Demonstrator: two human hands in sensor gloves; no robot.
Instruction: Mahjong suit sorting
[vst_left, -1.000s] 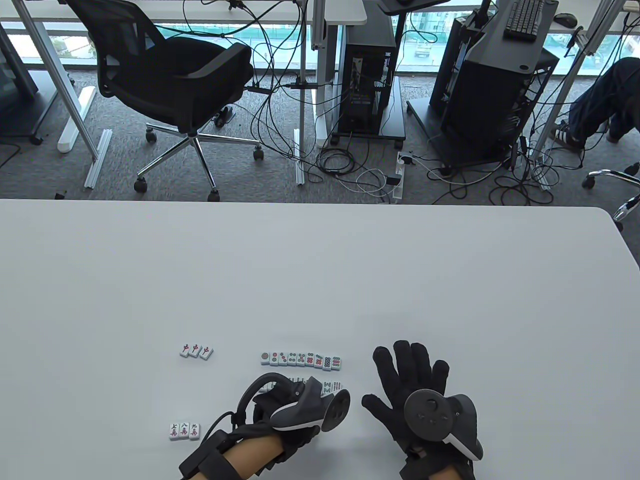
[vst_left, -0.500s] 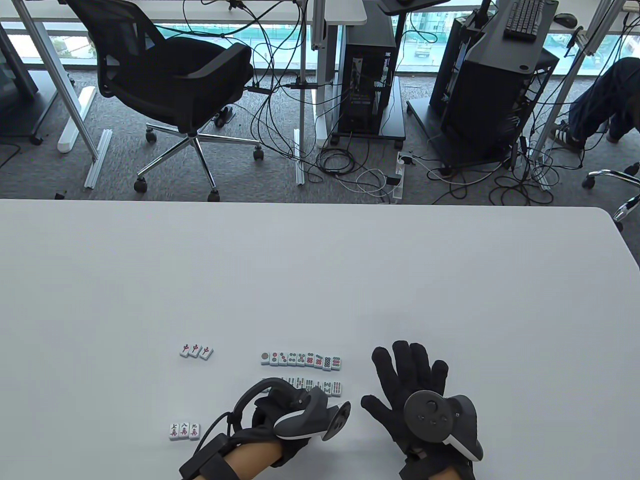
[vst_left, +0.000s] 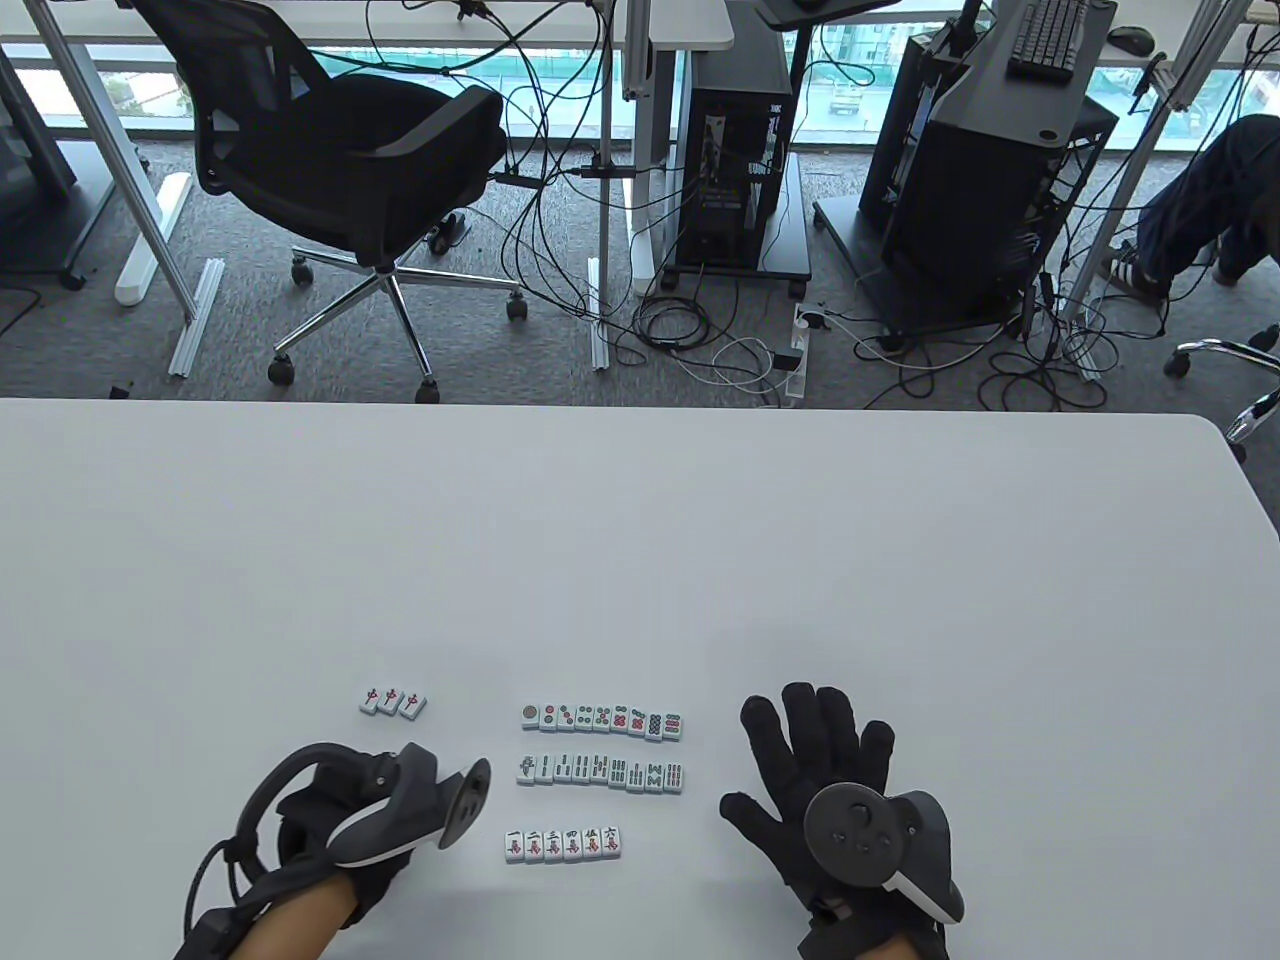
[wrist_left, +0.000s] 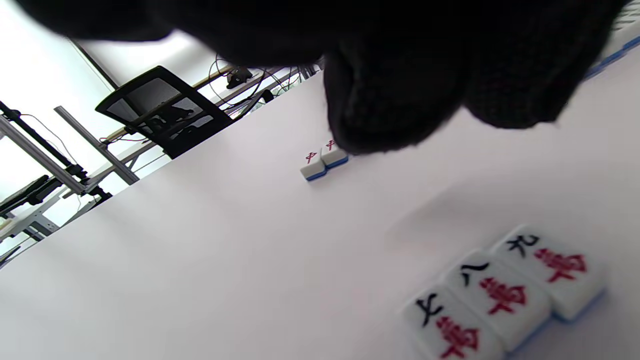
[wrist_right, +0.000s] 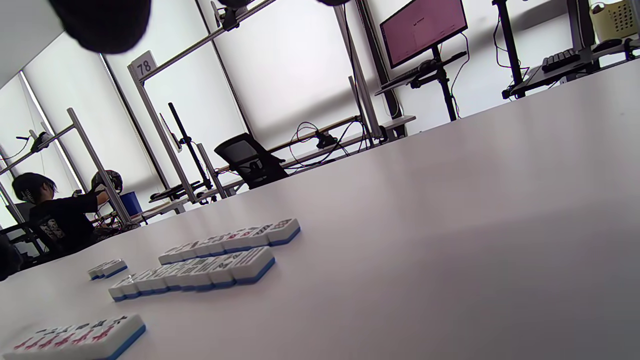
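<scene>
- My left grip (vst_left: 340, 830) hangs low over the near left of the surface (vst_left: 640, 550), above the three character tiles (wrist_left: 500, 295) marked seven, eight and nine. From above my hand hides them. My wrist camera shows them lying free, side by side, with nothing of mine on them.
- I cannot tell how far that grip is open, as the fingers are only a dark blur at the top of the wrist view. I see no tile in it.
- My right grip (vst_left: 830, 780) lies flat with its fingers spread and holds nothing. I judge it is parked clear of the rows.
- Between my hands lies the row of six character tiles (vst_left: 563, 845), one to six. The three under my left belong on its end, so that is my likely next pick.
- Just beyond sit the bamboo row (vst_left: 600, 772), then the dots row (vst_left: 603, 718), each suit in its own line.
- Farther left, apart, are the three red-marked tiles (vst_left: 393, 702).
- Half a second ago my left grip was over the middle, covering the six-tile row, and the three tiles showed at the left. It has since swung left. My right has not moved.
</scene>
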